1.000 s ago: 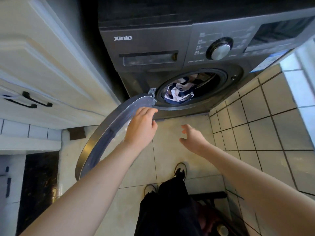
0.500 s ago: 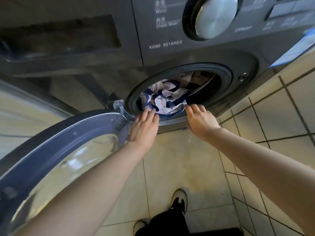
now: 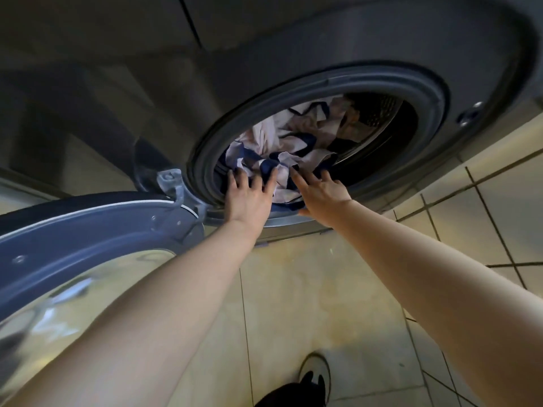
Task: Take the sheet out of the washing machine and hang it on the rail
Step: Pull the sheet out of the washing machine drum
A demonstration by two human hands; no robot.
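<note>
Left hand (image 3: pixel 249 198) and right hand (image 3: pixel 321 195) lie spread side by side, fingertips on the sheet (image 3: pixel 293 136) bunched in the washing machine (image 3: pixel 352 39) mouth — nothing pinched yet — so I can scoop a broad handful.

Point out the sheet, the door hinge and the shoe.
sheet (image 3: pixel 293 142), head view, on a pale crumpled fold near its middle.
door hinge (image 3: pixel 172 179), head view, on the grey metal bracket.
shoe (image 3: pixel 316 364), head view, on the pale toe cap.
</note>
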